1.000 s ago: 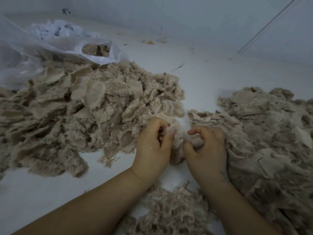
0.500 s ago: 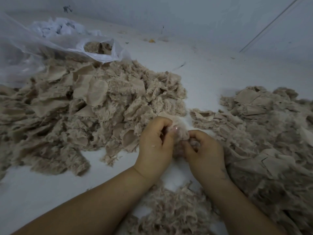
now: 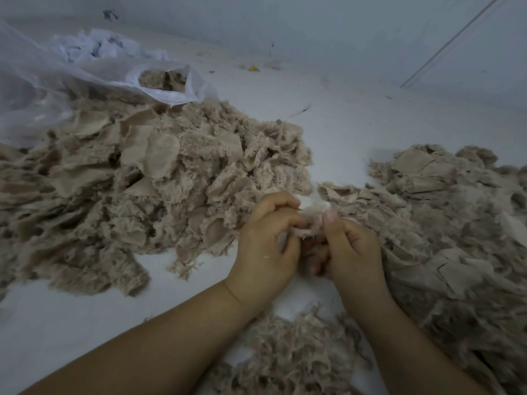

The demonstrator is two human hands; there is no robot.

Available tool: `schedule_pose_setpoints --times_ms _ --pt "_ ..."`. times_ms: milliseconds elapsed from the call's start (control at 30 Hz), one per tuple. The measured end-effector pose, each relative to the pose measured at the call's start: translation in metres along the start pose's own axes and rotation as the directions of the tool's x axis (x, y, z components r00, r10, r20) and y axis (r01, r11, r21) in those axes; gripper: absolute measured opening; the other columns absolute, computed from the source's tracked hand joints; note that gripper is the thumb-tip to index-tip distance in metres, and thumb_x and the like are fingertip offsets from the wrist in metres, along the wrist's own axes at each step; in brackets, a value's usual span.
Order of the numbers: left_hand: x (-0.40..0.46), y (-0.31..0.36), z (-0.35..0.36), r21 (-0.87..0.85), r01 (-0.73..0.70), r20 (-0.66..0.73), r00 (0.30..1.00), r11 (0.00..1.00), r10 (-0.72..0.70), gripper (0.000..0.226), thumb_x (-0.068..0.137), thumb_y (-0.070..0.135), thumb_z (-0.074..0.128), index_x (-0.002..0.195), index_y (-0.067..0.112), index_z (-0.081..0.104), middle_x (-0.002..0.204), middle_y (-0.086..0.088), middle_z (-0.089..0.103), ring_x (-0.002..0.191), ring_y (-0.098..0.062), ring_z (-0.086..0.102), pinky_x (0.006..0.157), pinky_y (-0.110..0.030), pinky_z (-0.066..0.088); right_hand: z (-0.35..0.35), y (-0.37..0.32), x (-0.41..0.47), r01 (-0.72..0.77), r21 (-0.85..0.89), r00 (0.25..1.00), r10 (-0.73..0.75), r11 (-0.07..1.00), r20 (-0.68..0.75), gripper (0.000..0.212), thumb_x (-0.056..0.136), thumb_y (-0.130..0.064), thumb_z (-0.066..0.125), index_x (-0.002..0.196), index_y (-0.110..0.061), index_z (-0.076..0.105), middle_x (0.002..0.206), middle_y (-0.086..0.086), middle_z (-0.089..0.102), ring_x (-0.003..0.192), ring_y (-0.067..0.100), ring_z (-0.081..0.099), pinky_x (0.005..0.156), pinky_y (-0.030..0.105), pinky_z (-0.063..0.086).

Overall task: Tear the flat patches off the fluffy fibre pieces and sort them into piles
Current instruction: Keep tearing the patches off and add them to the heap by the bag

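Gripping one fluffy fibre piece (image 3: 312, 216) between both fists: left hand (image 3: 265, 249) curling round its left side, right hand (image 3: 353, 248) pinching its right side, thumb up. Holding it just above the white surface (image 3: 57, 323), between the big left pile (image 3: 137, 183), the right pile (image 3: 445, 223) and a near pile (image 3: 293, 352). Lying behind: a plastic bag (image 3: 42, 86).

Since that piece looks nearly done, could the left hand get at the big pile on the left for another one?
Probably yes: the big pile lies just beside the left hand with nothing between, but both hands grip the fluffy piece.
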State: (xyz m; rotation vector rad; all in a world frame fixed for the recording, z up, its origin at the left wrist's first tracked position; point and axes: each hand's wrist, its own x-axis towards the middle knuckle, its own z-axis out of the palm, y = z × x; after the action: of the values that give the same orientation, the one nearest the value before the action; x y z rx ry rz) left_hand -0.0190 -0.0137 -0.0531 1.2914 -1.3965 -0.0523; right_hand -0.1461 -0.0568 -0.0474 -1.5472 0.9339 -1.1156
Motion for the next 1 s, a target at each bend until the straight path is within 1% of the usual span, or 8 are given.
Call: schedule_pose_setpoints --times_ms 67,267,367,433,533,733,867,1000 --pt "-0.003 0.002 0.001 0.007 -0.015 0.067 0.998 1.000 0.015 0.021 0.072 -0.019 0.057 0.082 -0.005 0.070 0.112 -0.014 0.054 0.100 -0.010 0.055 0.090 -0.013 0.045 -0.003 -0.002 0.001 -0.049 0.081 0.998 0.047 0.996 0.034 0.046 0.090 -0.054 0.057 0.064 -0.017 0.067 0.051 0.012 0.060 0.043 0.017 0.058 0.043 0.022 0.044" --pt "-0.001 0.009 -0.001 -0.076 0.196 0.097 0.977 0.978 -0.189 0.025 0.085 0.018 0.056 0.090 0.000 0.071 0.105 -0.003 0.054 0.086 -0.004 0.057 0.073 -0.015 0.050 -0.003 0.004 0.004 -0.167 0.148 0.985 0.158 0.975 0.067 0.017 0.096 -0.010 0.063 0.083 -0.009 0.073 0.065 0.012 0.069 0.058 0.020 0.067 0.056 0.029 0.054" --pt "0.000 0.006 -0.002 -0.159 0.266 0.074 0.964 0.951 -0.257 0.021 0.088 0.028 0.062 0.091 0.010 0.071 0.096 0.000 0.061 0.086 -0.006 0.061 0.073 -0.020 0.052 -0.003 0.004 0.005 -0.145 0.124 0.988 0.137 0.982 0.070 0.013 0.095 -0.012 0.064 0.089 -0.009 0.075 0.067 0.010 0.072 0.059 0.017 0.068 0.055 0.024 0.054" --pt "0.001 0.001 -0.001 -0.227 0.380 0.072 0.925 0.897 -0.374 0.007 0.087 0.022 0.069 0.093 0.023 0.069 0.095 -0.001 0.067 0.087 -0.011 0.065 0.077 -0.028 0.056 -0.001 0.004 0.005 -0.146 0.123 0.987 0.136 0.982 0.082 0.012 0.095 -0.010 0.064 0.090 -0.009 0.075 0.067 0.009 0.072 0.055 0.016 0.067 0.052 0.021 0.052" --pt "0.004 -0.006 0.001 -0.338 0.518 0.082 0.848 0.786 -0.524 0.022 0.087 0.004 0.069 0.092 0.026 0.068 0.089 -0.010 0.070 0.081 -0.024 0.068 0.073 -0.039 0.059 -0.001 0.003 0.004 -0.165 0.136 0.984 0.153 0.977 0.095 0.016 0.095 -0.003 0.062 0.083 -0.007 0.072 0.060 0.008 0.068 0.049 0.015 0.063 0.048 0.021 0.050" --pt "0.005 -0.006 -0.003 -0.477 0.522 0.110 0.834 0.707 -0.541 0.018 0.089 0.001 0.065 0.087 0.018 0.068 0.074 -0.006 0.070 0.061 -0.018 0.066 0.051 -0.028 0.053 0.001 -0.006 0.002 -0.152 0.109 0.981 0.136 0.982 0.138 0.032 0.084 -0.037 0.067 0.078 -0.007 0.073 0.061 0.014 0.066 0.052 0.015 0.060 0.047 0.023 0.049" --pt "0.005 -0.003 -0.002 -0.500 0.532 0.162 0.832 0.683 -0.530 0.012 0.093 0.005 0.061 0.083 0.011 0.065 0.055 -0.005 0.062 0.042 -0.014 0.054 0.040 -0.020 0.042 0.001 -0.004 0.004 -0.108 0.076 0.990 0.101 0.991 0.095 0.012 0.090 -0.016 0.068 0.081 -0.012 0.075 0.055 -0.003 0.068 0.044 0.002 0.056 0.044 0.015 0.043" --pt "0.006 0.000 -0.004 -0.471 0.610 0.272 0.788 0.638 -0.552 0.025 0.084 0.029 0.071 0.092 0.007 0.061 0.059 -0.017 0.061 0.038 -0.019 0.053 0.036 -0.019 0.037 -0.003 -0.001 0.004 -0.096 0.087 0.995 0.092 0.992 0.049 0.020 0.088 -0.022 0.070 0.082 -0.005 0.076 0.062 0.011 0.070 0.052 0.014 0.061 0.048 0.022 0.047"
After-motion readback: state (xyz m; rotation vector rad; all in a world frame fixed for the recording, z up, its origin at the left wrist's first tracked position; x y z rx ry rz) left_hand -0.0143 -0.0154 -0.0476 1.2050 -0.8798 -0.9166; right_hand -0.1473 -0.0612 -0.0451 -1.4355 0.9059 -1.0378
